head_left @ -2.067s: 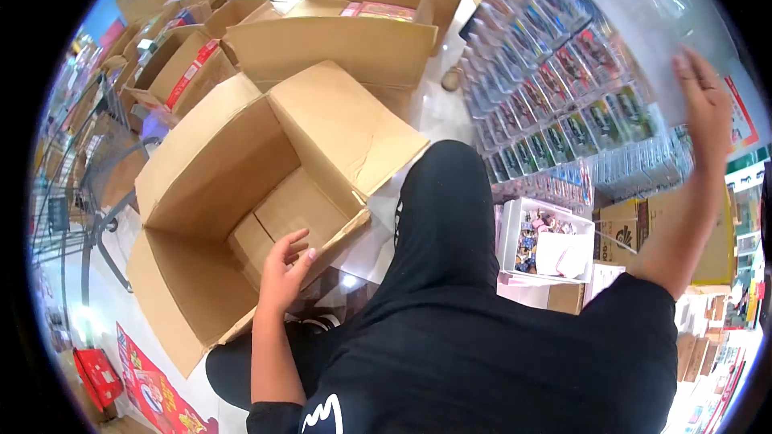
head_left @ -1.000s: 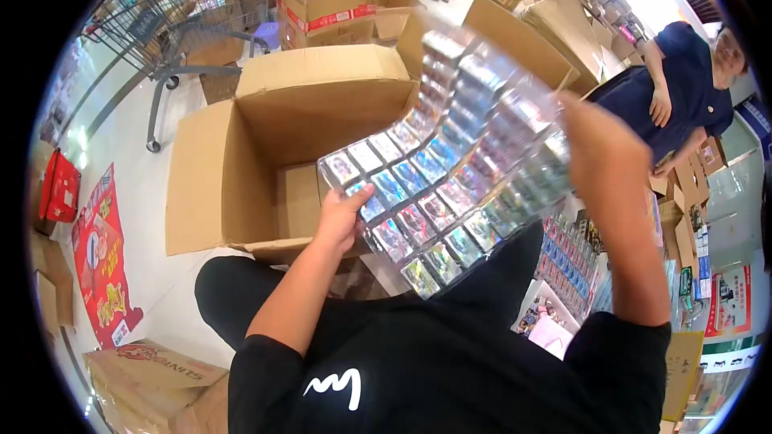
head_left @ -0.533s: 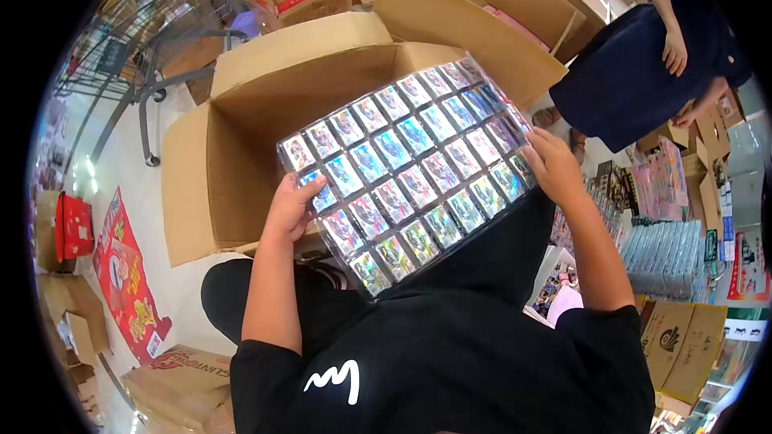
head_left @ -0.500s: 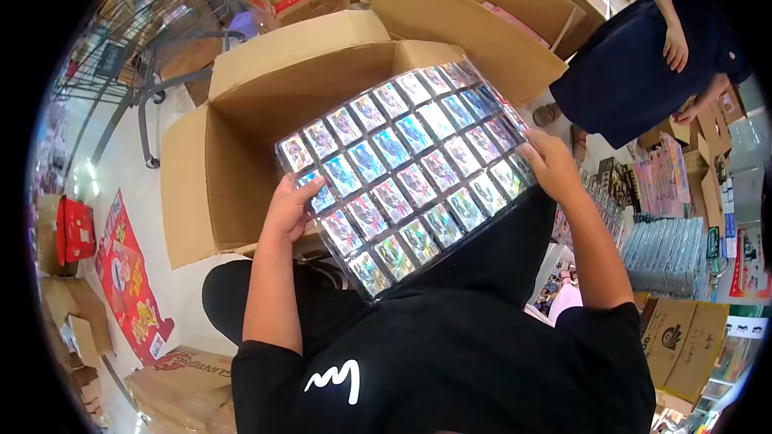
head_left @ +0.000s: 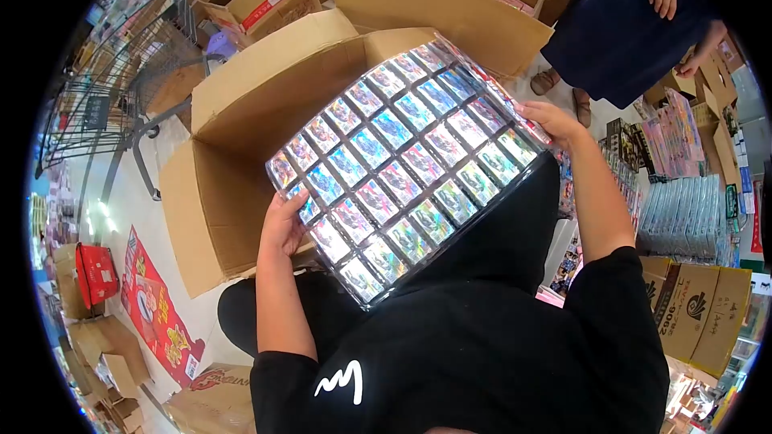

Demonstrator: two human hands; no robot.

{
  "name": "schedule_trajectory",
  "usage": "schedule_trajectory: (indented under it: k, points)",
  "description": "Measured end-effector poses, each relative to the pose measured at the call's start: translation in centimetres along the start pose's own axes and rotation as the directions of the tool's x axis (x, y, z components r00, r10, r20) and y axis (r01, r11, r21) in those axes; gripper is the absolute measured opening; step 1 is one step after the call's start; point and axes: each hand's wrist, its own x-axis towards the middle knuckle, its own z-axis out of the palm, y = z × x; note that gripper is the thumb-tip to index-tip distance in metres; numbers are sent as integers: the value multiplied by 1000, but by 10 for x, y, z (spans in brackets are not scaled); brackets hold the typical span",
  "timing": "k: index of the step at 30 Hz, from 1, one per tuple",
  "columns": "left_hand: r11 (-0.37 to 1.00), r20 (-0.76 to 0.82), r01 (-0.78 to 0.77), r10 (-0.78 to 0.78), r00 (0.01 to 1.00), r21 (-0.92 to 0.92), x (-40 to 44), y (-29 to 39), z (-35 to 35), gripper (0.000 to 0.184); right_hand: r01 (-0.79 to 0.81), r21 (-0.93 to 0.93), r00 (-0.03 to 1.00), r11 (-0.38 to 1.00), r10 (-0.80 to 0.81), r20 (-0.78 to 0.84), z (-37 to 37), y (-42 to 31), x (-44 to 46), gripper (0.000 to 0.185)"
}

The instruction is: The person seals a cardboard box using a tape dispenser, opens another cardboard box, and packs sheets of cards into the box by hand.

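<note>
"Bright?"
"Yes; rainbow glare streaks the holographic card sheet [head_left: 402,169] right of the left hand [head_left: 281,225], white reflections the floor [head_left: 121,193] farther left."
"Distortion?"
"Fisheye: the shopping cart [head_left: 95,112] beyond that hand bows; corners go black."

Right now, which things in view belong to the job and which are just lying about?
In use:
card sheet, held by left hand and right hand
open box behind it, probably

Lying about:
cart
red container
red poster
printed carton
</note>
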Motion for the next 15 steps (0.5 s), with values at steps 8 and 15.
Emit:
schedule_trajectory:
  k: [8, 15]
  points:
    - [999, -3, -28, 28, 1000, -38, 9, 0, -6, 36, -125, 128, 950, 984, 82, 300, 14, -44, -30, 58]
    - [997, 93, -72, 71, 993, 0, 13, 4, 1, 47, 134, -339, 990, 931, -112, 83, 51, -114, -95, 52]
